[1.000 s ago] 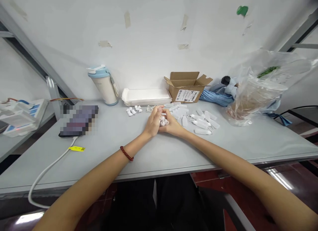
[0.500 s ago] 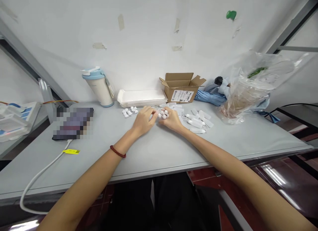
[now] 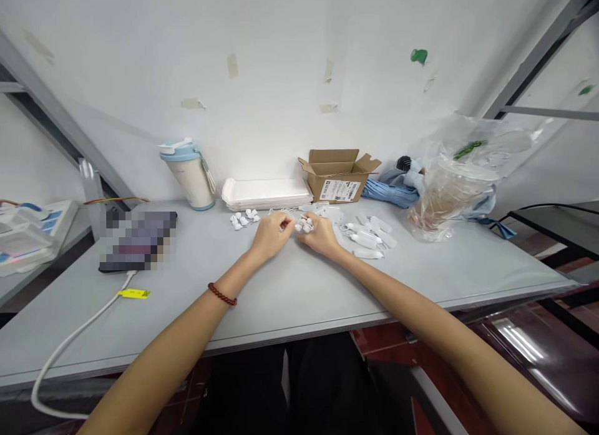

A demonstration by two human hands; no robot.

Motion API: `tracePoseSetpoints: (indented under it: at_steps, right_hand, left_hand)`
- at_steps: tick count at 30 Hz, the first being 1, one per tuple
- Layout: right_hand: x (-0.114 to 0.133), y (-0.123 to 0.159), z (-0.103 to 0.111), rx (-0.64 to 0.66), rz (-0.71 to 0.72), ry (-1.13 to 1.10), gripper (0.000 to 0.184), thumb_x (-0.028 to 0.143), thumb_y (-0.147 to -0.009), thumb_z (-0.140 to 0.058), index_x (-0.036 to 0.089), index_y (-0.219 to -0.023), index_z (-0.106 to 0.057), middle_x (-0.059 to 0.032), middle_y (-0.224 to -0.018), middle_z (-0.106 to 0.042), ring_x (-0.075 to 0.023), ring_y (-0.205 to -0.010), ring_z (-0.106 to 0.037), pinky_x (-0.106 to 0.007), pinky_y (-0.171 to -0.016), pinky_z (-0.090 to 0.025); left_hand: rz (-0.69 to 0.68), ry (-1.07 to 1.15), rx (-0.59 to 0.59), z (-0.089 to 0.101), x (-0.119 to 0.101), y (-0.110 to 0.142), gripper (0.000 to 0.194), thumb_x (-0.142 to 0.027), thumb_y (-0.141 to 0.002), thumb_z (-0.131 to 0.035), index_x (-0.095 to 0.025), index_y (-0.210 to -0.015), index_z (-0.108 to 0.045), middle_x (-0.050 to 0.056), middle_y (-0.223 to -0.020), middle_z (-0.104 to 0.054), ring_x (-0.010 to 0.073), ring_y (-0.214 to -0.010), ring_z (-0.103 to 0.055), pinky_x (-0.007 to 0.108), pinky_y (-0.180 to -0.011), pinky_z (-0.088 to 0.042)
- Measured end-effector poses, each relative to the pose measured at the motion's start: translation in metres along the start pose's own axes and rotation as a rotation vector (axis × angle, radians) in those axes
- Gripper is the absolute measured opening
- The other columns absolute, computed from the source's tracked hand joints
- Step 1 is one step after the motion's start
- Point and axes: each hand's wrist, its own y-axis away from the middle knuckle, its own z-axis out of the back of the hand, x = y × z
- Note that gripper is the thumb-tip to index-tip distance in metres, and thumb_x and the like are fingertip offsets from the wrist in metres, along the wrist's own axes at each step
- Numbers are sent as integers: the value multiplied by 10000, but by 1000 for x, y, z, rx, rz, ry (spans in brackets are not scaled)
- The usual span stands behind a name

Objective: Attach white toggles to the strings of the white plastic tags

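White pieces point(image 3: 305, 225) — smooth, plastic-looking; box point(image 3: 340, 190) — matt cardboard; bag point(image 3: 444, 195) glossy, crinkled plastic.

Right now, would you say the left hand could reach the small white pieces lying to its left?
Probably yes: the small white pieces lie close beside the left hand, and nothing seems to stand between them on the table.

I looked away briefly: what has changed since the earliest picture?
The left hand has moved leftward, away from the right hand, which still holds the small white pieces; whether the left holds any is unclear. The cardboard box and tumbler stayed put.
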Motion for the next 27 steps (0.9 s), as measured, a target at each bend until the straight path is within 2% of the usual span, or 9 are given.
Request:
tracePoseSetpoints:
  at_steps: [2, 6, 8, 13, 17, 22, 27]
  right_hand:
    - [0, 0, 1, 4, -9, 7, 243, 246, -579, -622, 189, -814, -608, 21, -661, -605, -137, -600, -504, -224, -543, -339]
    - [-2, -1, 3, -7, -36, 36, 241, 242, -587, -618, 186, -821, -617, 10, -668, -621, -147, -610, -517, -233, -561, -350]
    - [-2, -1, 2, -4, -21, 47, 258, 240, -593, -615, 190, -846, -616, 5, -701, -637, -152, -629, -533, -234, -574, -357]
    - [2, 3, 1, 14, 34, 125, 274, 247, -641, -587, 201, -910, -598, -20, -771, -657, -178, -677, -562, -248, -594, -355]
    - [5, 5, 0, 23, 69, 204, 242, 241, -678, -562, 205, -915, -584, -47, -824, -665, -202, -735, -576, -257, -605, -346]
    - [4, 5, 0, 41, 101, 239, 195, 243, -701, -540, 200, -890, -566, -61, -852, -665, -205, -731, -575, -260, -594, -331]
    - [3, 3, 3, 70, 134, 244, 288, 232, -673, -556, 191, -958, -568, -66, -898, -669, -207, -730, -572, -263, -597, -327]
  left_hand:
    - [-10, -27, -12, 2, 1, -1, 180, -248, -804, -495, -159, -693, -606, 31, -695, -636, 153, -657, -545, 281, -638, -414]
    - [66, 1, -94, 11, 2, -3, 185, -269, -800, -517, -161, -669, -592, 16, -658, -624, 134, -613, -531, 269, -622, -417]
    - [72, 41, -95, 13, 0, -3, 170, -281, -794, -545, -162, -685, -597, 13, -666, -624, 130, -614, -534, 259, -609, -418]
    - [-121, 2, -12, 6, -7, 1, 129, -231, -782, -591, -181, -896, -627, 27, -787, -599, 172, -791, -544, 273, -656, -434]
    - [-190, -126, -11, 1, -10, 5, 69, -190, -818, -550, -187, -836, -616, 43, -822, -580, 199, -851, -509, 325, -747, -438]
    - [-271, -235, 40, 5, -8, 5, 94, -190, -846, -536, -179, -856, -629, 57, -839, -577, 209, -843, -479, 336, -756, -429]
    - [-366, -373, 107, 11, -6, 2, 148, -197, -884, -487, -154, -834, -620, 68, -830, -579, 220, -847, -471, 342, -758, -411]
